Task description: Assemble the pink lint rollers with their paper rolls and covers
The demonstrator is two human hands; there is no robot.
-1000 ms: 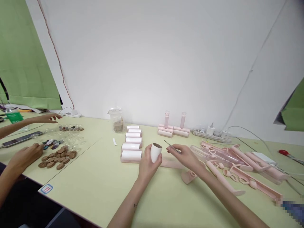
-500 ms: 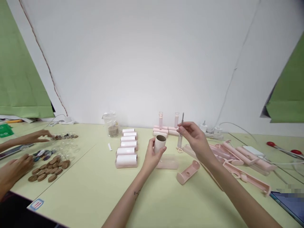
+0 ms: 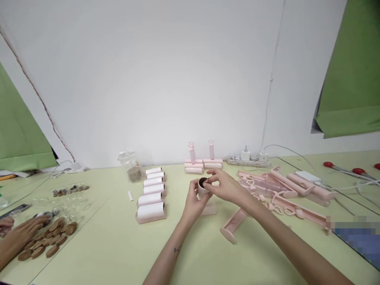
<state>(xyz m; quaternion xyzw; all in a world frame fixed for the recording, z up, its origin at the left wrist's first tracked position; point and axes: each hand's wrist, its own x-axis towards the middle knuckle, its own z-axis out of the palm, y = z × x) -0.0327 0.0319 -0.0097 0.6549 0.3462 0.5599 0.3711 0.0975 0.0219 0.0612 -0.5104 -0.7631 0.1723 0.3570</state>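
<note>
My left hand (image 3: 194, 202) is wrapped round a white paper roll (image 3: 202, 191) with a dark hollow core, its open end turned up. Over that opening, my right hand (image 3: 222, 186) has its fingertips pinched together at the rim. Whatever sits between those fingertips is hidden. Just below the held roll lies a pale pink case piece (image 3: 209, 209), partly covered by my left hand. To the right, an opened pink trough-shaped part (image 3: 234, 225) rests on the table under my right forearm.
White rolls in pink holders (image 3: 151, 212) form a column at left. Behind stand pink handles (image 3: 211, 150) on stacked cases (image 3: 194, 170). Pink parts (image 3: 303, 211) are heaped right, near a power strip (image 3: 249, 162). Another person's hand (image 3: 26, 233) is by brown discs (image 3: 52, 251).
My right hand has come left and down to the roll's opening. The thin dark rod with a clear handle it held up is no longer visible. The view has shifted right.
</note>
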